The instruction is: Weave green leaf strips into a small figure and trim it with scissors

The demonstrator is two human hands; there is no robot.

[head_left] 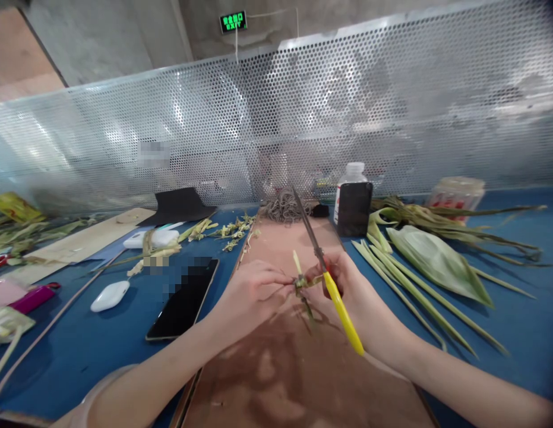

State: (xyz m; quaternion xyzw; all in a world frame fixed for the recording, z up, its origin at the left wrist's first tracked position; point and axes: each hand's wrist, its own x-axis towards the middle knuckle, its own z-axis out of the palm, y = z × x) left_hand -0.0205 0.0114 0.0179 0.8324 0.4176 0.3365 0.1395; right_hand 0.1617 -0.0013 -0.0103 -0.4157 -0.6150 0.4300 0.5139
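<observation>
Above the middle of the brown board, my left hand (258,291) pinches a small knotted piece of green plant leaf (299,284) between thumb and fingertips. A pale tip sticks up from the piece and a darker end hangs below. My right hand (347,279) is closed around yellow-handled long-nose pliers (343,315), whose thin metal jaws point up and away from me. A short strip of leaf runs from the knot to my right fingertips, which seem to touch it. Part of the right fingers is hidden behind the handle.
The brown board (267,380) lies on a blue table (80,351). Left are a phone (187,303), a white case (110,296) and leaf scraps. Grey cord (285,207) and a dark-filled bottle (354,205) stand behind. Long leaves (436,261) lie right; a perforated metal screen (205,131) rises behind.
</observation>
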